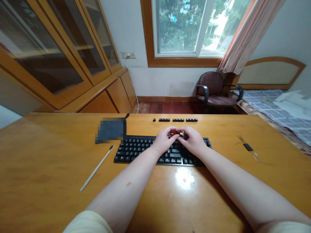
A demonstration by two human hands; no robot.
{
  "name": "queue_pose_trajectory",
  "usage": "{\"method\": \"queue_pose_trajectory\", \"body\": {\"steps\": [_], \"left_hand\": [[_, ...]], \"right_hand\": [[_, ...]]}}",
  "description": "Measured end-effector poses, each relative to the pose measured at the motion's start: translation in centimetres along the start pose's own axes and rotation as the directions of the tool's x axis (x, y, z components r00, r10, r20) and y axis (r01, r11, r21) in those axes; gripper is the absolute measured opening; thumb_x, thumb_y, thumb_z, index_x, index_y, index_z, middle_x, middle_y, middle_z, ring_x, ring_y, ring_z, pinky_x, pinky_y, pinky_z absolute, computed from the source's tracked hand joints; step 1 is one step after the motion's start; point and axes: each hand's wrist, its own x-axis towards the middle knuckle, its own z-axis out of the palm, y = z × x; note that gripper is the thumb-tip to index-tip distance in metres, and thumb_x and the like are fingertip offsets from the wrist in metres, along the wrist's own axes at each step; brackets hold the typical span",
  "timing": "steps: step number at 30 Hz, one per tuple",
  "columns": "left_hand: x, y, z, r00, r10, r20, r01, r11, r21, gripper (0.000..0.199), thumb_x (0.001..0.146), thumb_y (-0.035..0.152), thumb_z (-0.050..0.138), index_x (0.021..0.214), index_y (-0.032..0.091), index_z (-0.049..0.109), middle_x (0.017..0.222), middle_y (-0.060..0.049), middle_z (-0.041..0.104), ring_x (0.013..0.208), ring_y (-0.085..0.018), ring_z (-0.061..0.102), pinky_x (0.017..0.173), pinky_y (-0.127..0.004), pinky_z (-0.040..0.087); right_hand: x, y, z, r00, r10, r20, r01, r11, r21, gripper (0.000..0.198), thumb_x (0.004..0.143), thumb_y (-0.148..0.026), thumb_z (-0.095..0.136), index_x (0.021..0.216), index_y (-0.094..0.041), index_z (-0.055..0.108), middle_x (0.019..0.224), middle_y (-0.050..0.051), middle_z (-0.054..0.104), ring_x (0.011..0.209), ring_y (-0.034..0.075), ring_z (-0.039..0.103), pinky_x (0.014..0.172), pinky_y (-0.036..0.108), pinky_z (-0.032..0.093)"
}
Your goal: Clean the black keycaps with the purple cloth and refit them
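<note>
A black keyboard (136,149) lies on the wooden table in front of me. My left hand (164,139) and my right hand (193,141) meet above its right half, thumbs and fingertips curled close together. Between the fingertips shows a tiny yellow-orange and dark bit; what it belongs to is hidden by my fingers. Beyond the keyboard, several loose black keycaps (178,120) stand in a row of small groups. The part of the keyboard under my hands is covered from view.
To the left lie a long pale stick with a dark tip (97,168) and a dark, blurred-out cloth-like item (111,130). A wire keycap puller (248,147) rests at the right. Past the table stand a chair (213,87), a bed (279,106) and a glass-door cabinet (80,74).
</note>
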Motion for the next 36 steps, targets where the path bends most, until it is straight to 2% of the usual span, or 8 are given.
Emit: {"method": "queue_pose_trajectory", "body": {"steps": [3, 8, 13, 20, 23, 29, 33, 36], "left_hand": [[0.2, -0.1, -0.1, 0.996, -0.02, -0.085, 0.021, 1.0, 0.013, 0.022, 0.075, 0.024, 0.063, 0.094, 0.016, 0.061, 0.092, -0.007, 0.067, 0.085, -0.016, 0.064, 0.082, -0.033, 0.051], [0.3, 0.2, -0.3, 0.988, -0.025, -0.151, 0.037, 0.996, 0.081, 0.015, 0.073, 0.023, 0.065, 0.086, 0.015, 0.066, 0.086, -0.005, 0.067, 0.08, -0.015, 0.063, 0.079, -0.032, 0.053], [0.2, 0.5, -0.1, 0.99, -0.026, -0.139, 0.029, 0.999, 0.019, 0.021, 0.07, 0.018, 0.067, 0.091, 0.016, 0.066, 0.092, -0.006, 0.066, 0.079, -0.014, 0.063, 0.076, -0.03, 0.055], [0.1, 0.6, -0.2, 0.995, 0.073, -0.07, -0.068, 0.995, 0.067, 0.019, 0.072, 0.018, 0.065, 0.091, 0.016, 0.066, 0.09, -0.006, 0.066, 0.083, -0.015, 0.063, 0.081, -0.033, 0.053], [0.2, 0.8, -0.4, 0.985, 0.162, -0.059, -0.151, 0.977, 0.152, 0.016, 0.074, 0.02, 0.064, 0.089, 0.019, 0.068, 0.093, -0.006, 0.065, 0.09, -0.016, 0.061, 0.086, -0.034, 0.051], [0.3, 0.5, -0.2, 0.985, -0.032, -0.172, 0.028, 0.999, -0.028, 0.021, 0.073, 0.021, 0.063, 0.093, 0.015, 0.065, 0.09, -0.007, 0.067, 0.078, -0.015, 0.063, 0.077, -0.031, 0.053], [0.3, 0.9, -0.4, 0.973, 0.043, -0.226, -0.026, 0.997, 0.079, 0.014, 0.073, 0.022, 0.064, 0.086, 0.016, 0.067, 0.091, -0.007, 0.067, 0.086, -0.017, 0.063, 0.083, -0.033, 0.051], [0.2, 1.0, -0.5, 0.975, 0.079, -0.208, -0.056, 0.992, 0.115, 0.012, 0.072, 0.022, 0.065, 0.083, 0.018, 0.069, 0.089, -0.006, 0.067, 0.085, -0.017, 0.063, 0.083, -0.033, 0.051]], "right_hand": [[0.3, 0.5, -0.3, 0.997, -0.002, -0.075, 0.009, 0.996, 0.083, 0.026, 0.067, -0.009, 0.052, 0.09, -0.022, 0.053, 0.096, 0.005, 0.059, 0.089, 0.02, 0.055, 0.082, 0.036, 0.044], [0.5, 1.9, 0.3, 0.956, 0.17, -0.238, -0.113, 0.965, 0.235, 0.028, 0.064, -0.005, 0.046, 0.086, -0.02, 0.049, 0.097, 0.007, 0.057, 0.096, 0.021, 0.054, 0.089, 0.04, 0.041], [0.4, 2.4, 1.3, 0.917, 0.373, -0.139, -0.257, 0.821, 0.51, 0.031, 0.076, -0.023, 0.053, 0.107, -0.02, 0.053, 0.095, 0.007, 0.063, 0.084, 0.02, 0.062, 0.078, 0.037, 0.049], [0.4, 1.9, 0.5, 0.928, 0.319, -0.193, -0.222, 0.889, 0.401, 0.025, 0.078, -0.034, 0.058, 0.1, -0.024, 0.067, 0.103, 0.006, 0.064, 0.096, 0.021, 0.06, 0.087, 0.039, 0.046], [0.4, 1.6, 0.6, 0.931, 0.357, -0.071, -0.255, 0.779, 0.573, 0.03, 0.078, -0.036, 0.058, 0.104, -0.024, 0.065, 0.101, 0.006, 0.067, 0.095, 0.021, 0.061, 0.087, 0.039, 0.047], [0.5, 1.3, 0.7, 0.892, 0.421, 0.166, -0.382, 0.502, 0.776, 0.034, 0.069, -0.038, 0.067, 0.099, -0.024, 0.067, 0.098, 0.004, 0.069, 0.082, 0.019, 0.064, 0.072, 0.036, 0.054], [0.7, 1.2, 0.7, 0.893, 0.37, 0.254, -0.413, 0.453, 0.79, 0.046, 0.057, -0.031, 0.076, 0.101, -0.023, 0.067, 0.084, 0.001, 0.069, 0.068, 0.016, 0.063, 0.065, 0.033, 0.055], [0.7, 1.2, 0.8, 0.906, 0.34, 0.251, -0.404, 0.522, 0.751, 0.045, 0.056, -0.031, 0.076, 0.099, -0.021, 0.067, 0.074, 0.0, 0.067, 0.058, 0.013, 0.059, 0.055, 0.029, 0.052]]}}
